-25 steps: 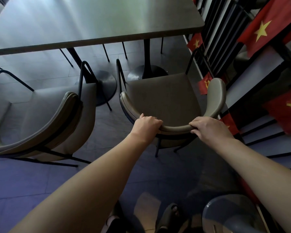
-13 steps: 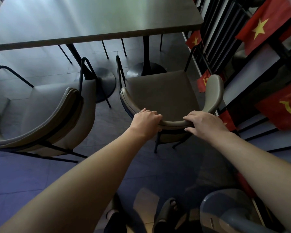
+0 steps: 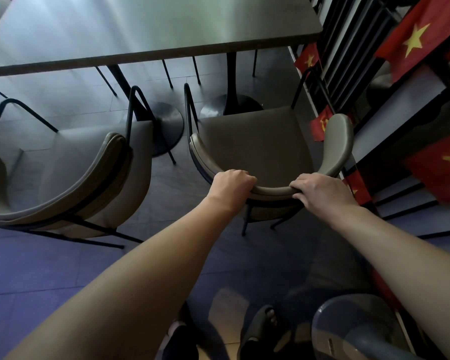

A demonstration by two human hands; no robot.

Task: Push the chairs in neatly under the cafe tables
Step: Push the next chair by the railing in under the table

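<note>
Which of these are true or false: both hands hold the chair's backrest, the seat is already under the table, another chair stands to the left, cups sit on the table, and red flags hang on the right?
1. Both hands, left hand and right hand, grip the chair backrest. True.
2. Its seat is under the table. False: it sits short of the table edge.
3. A second chair stands to its left. True.
4. Cups sit on the table. False: the visible tabletop is bare.
5. Red flags hang on the right. True.
</note>
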